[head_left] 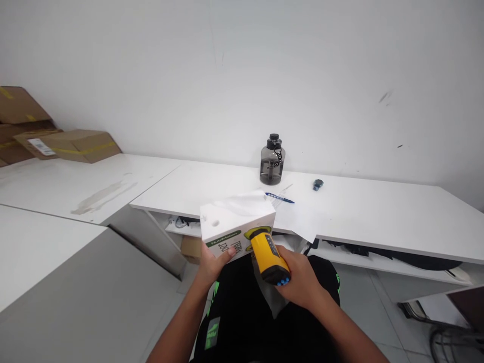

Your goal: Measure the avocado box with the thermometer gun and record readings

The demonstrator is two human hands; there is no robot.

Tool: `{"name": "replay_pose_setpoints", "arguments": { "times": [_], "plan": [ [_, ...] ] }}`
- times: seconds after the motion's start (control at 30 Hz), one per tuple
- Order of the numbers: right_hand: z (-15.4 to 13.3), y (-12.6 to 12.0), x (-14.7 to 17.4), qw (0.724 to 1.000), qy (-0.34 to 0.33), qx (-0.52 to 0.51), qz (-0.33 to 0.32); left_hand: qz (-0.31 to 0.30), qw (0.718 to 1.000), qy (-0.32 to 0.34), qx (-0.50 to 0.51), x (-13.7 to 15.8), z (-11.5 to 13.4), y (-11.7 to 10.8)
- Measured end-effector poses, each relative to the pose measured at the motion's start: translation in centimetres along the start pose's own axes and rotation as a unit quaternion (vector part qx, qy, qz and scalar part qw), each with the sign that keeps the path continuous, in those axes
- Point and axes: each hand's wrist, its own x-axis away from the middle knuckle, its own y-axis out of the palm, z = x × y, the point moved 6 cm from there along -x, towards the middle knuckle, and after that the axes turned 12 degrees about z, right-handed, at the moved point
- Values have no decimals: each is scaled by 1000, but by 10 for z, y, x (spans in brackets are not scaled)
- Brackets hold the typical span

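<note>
My left hand [212, 264] grips a white box [236, 224] with a green label and upside-down print, held up in front of me. My right hand [298, 280] holds a yellow and black handheld scanner [268, 254] whose front end points at the box's near face, close to or touching it. Both hands hover over my lap, just short of the white desk [378, 217].
On the desk stand a dark translucent water bottle [271, 160], a blue pen [280, 198] on a sheet of paper [298, 217], and a small blue object [318, 184]. Cardboard boxes [56, 143] are piled at the far left. A shelf under the desk holds dark items.
</note>
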Motion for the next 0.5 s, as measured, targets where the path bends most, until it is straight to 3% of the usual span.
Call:
{"name": "replay_pose_setpoints", "arguments": {
  "times": [0.2, 0.33, 0.5],
  "plan": [
    [9, -2, 2, 1000, 8, 23, 11, -42, 999, -6, -17, -8, -14, 4],
    [16, 1, 2, 997, 43, -35, 46, -11, 1000, 5, 4, -7, -20, 12],
    [31, 1, 5, 964, 166, -176, 111, 64, 996, 66, -21, -30, -15, 25]
  ]
}}
